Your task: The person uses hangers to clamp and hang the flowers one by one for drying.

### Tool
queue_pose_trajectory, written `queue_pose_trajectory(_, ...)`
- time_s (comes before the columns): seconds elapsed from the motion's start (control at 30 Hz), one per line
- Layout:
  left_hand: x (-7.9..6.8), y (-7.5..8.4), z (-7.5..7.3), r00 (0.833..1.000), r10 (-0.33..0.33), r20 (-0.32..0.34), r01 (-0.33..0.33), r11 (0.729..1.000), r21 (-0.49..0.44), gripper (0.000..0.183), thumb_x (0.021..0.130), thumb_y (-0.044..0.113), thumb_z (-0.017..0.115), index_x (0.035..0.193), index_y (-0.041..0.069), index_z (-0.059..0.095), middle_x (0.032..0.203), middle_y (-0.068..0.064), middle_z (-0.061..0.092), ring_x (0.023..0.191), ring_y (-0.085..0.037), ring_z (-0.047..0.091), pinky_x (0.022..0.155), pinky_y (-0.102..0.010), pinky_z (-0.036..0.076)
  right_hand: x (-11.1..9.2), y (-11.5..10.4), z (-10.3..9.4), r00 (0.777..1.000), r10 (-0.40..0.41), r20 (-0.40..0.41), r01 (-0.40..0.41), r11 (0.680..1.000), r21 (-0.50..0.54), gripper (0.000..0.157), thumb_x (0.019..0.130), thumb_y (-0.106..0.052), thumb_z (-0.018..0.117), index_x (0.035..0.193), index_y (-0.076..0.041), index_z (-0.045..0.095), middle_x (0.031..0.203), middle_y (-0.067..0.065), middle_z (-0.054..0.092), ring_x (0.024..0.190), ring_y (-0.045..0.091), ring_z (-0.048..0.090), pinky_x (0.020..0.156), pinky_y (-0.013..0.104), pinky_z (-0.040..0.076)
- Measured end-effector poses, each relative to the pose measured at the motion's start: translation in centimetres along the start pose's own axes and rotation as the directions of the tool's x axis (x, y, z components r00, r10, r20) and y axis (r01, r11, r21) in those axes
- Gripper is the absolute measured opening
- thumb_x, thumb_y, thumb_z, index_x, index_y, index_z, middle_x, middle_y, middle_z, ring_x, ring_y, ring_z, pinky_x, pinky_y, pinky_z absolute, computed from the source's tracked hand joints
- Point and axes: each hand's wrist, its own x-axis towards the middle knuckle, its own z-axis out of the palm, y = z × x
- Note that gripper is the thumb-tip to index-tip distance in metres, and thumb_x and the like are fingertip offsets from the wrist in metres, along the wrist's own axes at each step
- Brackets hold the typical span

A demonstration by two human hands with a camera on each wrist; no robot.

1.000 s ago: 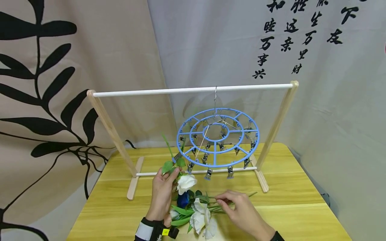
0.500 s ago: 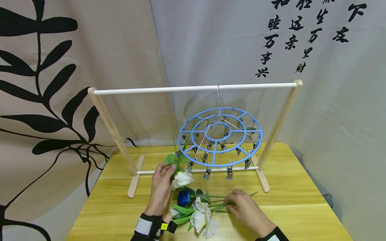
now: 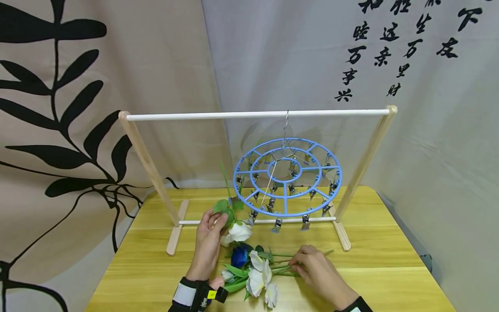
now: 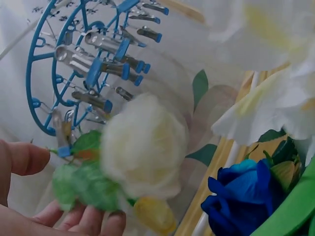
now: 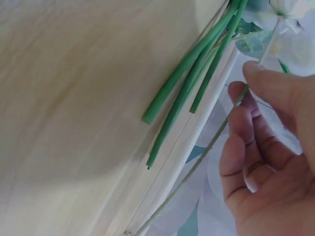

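A white rose [image 3: 238,232] with green leaves hangs head-down at the left rim of the blue round clip hanger [image 3: 286,214]. In the left wrist view a metal clip [image 4: 62,135] sits at its stem, just above the leaves. My left hand [image 3: 208,242] is beside this rose, with thumb and fingers apart and fingertips at the leaves [image 4: 86,189]. Over the table, my right hand [image 3: 317,271] pinches a thin green stem [image 5: 199,160] between thumb and forefinger. Near it lie a blue rose [image 3: 239,256], white flowers [image 3: 257,277] and several thicker stems [image 5: 182,88].
The hanger hooks onto a white rail [image 3: 187,116] between wooden posts [image 3: 366,160], which stand on the wooden table [image 3: 374,268]. Several empty clips [image 3: 277,225] dangle from its rings. Behind hangs a curtain [image 3: 175,56] with dark leaf prints and writing.
My right hand has moved slightly right along the stems. The white rose has swung a little and the hanger has turned slightly. My left hand stays near the leaves.
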Motion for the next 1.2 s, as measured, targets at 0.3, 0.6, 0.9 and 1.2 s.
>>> queue_pose_trajectory(0.3, -1.3, 0.3, -0.6, 0.997, 0.071, -0.011, -0.068, 0.979, 0.19, 0.062, 0.12, 0.024, 0.069, 0.175, 0.01, 0.045, 0.177, -0.017, 0.053, 0.156, -0.038, 0.059, 0.111, -0.017, 0.054, 0.0, -0.6, -0.5, 0.972, -0.158, -0.172, 0.142, 0.985, -0.103, 0.028, 0.084, -0.006, 0.104, 0.101, -0.023, 0.089, 0.096, -0.014, 0.074, 0.089, 0.004, 0.068, 0.074, 0.02, 0.062)
queue_pose_trajectory(0.6, -4.4, 1.0, 0.1, 0.926, 0.374, 0.045, -0.348, 0.802, 0.485, 0.033, 0.115, 0.011, 0.076, 0.147, 0.013, 0.071, 0.148, -0.006, 0.075, 0.135, -0.025, 0.073, 0.111, -0.031, 0.06, 0.9, -2.3, -2.6, 0.944, -0.219, -0.248, 0.187, 0.971, -0.149, 0.032, 0.082, -0.004, 0.105, 0.101, -0.023, 0.089, 0.096, -0.014, 0.074, 0.089, 0.005, 0.065, 0.075, 0.023, 0.057)
queue_pose_trajectory(0.9, -7.1, 1.8, 2.1, 0.631, 0.545, 0.552, -0.75, 0.244, 0.615, 0.031, 0.1, 0.019, 0.095, 0.128, 0.021, 0.081, 0.126, 0.009, 0.08, 0.12, -0.013, 0.077, 0.103, -0.046, 0.065, 2.2, -4.4, -4.5, 0.911, -0.297, -0.286, 0.262, 0.953, -0.155, 0.011, 0.099, -0.017, 0.094, 0.105, -0.023, 0.087, 0.102, -0.012, 0.077, 0.094, 0.008, 0.067, 0.079, 0.025, 0.055)
queue_pose_trajectory(1.2, -7.8, 1.8, 3.1, 0.537, 0.427, 0.728, -0.768, -0.108, 0.631, 0.024, 0.097, 0.036, 0.097, 0.116, 0.029, 0.085, 0.113, 0.013, 0.082, 0.112, -0.01, 0.074, 0.101, -0.042, 0.063, 3.2, -6.1, -5.1, 0.878, -0.361, -0.315, 0.307, 0.929, -0.208, 0.029, 0.081, -0.011, 0.103, 0.104, -0.021, 0.088, 0.1, -0.011, 0.077, 0.092, 0.011, 0.063, 0.075, 0.022, 0.046)
